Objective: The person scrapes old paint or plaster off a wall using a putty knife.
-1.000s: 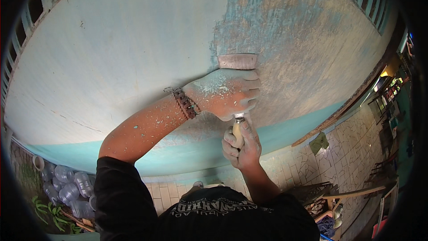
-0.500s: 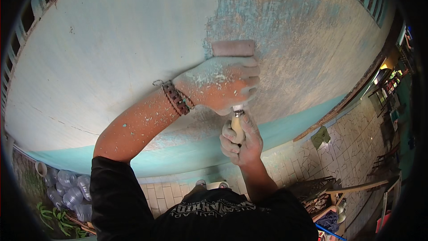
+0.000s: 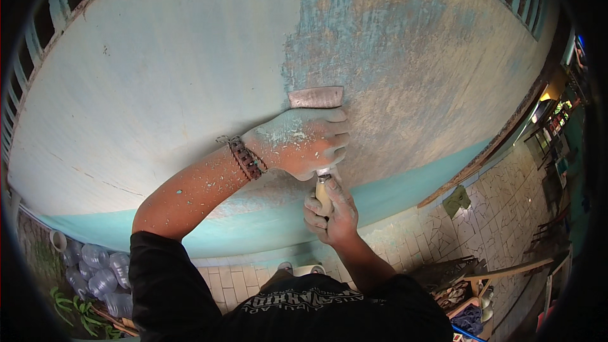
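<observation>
A putty knife with a wide metal blade and a pale handle lies against the wall, at the edge between intact pale paint and a scraped, patchy blue and beige area. My left hand, dusted with paint flakes, is closed over the blade's lower part, its fingers curled around the right side. Below it, my right hand wraps around the handle. Flakes also speckle my left forearm, which wears a dark braided bracelet.
A turquoise band runs along the wall's base above a tiled floor. Clear plastic bottles are heaped at lower left beside green plants. A green cloth lies on the floor at right, and wooden furniture stands at lower right.
Both hands and the putty knife have moved down the wall and slightly left, toward my body. The grip of each hand looks the same.
</observation>
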`<state>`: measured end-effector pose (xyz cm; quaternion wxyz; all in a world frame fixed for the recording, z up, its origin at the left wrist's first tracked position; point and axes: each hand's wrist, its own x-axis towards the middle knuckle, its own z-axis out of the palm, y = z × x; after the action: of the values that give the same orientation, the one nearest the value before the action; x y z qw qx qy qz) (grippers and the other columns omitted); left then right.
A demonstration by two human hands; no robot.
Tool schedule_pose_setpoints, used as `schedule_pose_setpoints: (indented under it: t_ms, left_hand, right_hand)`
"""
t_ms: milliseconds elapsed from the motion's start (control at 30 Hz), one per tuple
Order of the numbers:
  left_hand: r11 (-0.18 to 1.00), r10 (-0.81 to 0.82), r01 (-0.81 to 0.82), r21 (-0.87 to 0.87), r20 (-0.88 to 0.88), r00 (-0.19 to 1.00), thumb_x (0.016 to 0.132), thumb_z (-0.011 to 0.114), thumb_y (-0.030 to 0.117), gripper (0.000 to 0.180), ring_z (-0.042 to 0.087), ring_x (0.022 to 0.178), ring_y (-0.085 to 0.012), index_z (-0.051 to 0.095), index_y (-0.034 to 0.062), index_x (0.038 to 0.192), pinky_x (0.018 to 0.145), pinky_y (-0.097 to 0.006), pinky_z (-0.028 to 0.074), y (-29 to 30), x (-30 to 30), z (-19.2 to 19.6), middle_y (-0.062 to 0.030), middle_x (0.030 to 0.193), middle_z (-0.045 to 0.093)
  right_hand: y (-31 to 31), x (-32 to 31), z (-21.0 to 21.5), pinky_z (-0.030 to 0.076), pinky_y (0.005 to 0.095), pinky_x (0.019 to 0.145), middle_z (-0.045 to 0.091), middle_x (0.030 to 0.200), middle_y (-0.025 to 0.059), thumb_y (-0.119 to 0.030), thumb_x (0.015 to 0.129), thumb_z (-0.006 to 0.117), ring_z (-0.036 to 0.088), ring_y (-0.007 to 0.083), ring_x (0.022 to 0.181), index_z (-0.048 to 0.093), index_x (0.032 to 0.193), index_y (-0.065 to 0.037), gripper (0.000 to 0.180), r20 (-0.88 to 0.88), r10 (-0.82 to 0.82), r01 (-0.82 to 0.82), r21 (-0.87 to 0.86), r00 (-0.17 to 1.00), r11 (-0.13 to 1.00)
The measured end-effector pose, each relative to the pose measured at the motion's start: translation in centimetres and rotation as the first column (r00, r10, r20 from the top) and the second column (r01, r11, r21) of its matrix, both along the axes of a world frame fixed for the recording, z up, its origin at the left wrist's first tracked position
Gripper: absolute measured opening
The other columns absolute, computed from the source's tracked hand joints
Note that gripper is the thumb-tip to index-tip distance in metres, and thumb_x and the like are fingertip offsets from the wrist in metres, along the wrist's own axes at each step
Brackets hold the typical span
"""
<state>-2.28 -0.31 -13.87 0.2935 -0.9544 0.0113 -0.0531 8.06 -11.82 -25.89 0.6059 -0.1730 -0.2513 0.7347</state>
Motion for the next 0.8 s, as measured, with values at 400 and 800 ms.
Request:
schedule_pose_setpoints:
  t_ms: [400, 800]
  left_hand:
    - [0.997, -0.019, 0.024, -0.067, 0.076, 0.997, 0.055, 0.066, 0.025, 0.030, 0.051, 0.108, -0.0216, 0.064, 0.0090, 0.079, 0.098, -0.035, 0.041, -0.1, 0.2, 0.4, -0.0041, 0.094, 0.058]
    - [0.995, 0.079, -0.073, -0.074, 0.084, 0.993, 0.058, 0.070, 0.026, 0.041, 0.052, 0.112, -0.0245, 0.064, 0.0101, 0.095, 0.094, -0.040, 0.046, 0.7, -0.2, 1.6, -0.0061, 0.108, 0.059]
  right_hand:
    - [0.2, 0.6, 0.7, 0.024, 0.0197, 0.035, 0.041, 0.065, 0.0031, -0.032, 0.096, 0.042, 0.034, 0.0084, 0.041, 0.037, 0.131, -0.017, 0.038, -0.024, -0.004, 0.004, -0.018, 1.000, 1.000]
    - [0.7, 1.1, 2.8, 0.026, 0.0195, 0.036, 0.043, 0.065, 0.0020, -0.036, 0.095, 0.045, 0.034, 0.0074, 0.041, 0.038, 0.128, -0.012, 0.041, 0.130, -0.037, 0.024, 0.105, 0.991, 0.994]
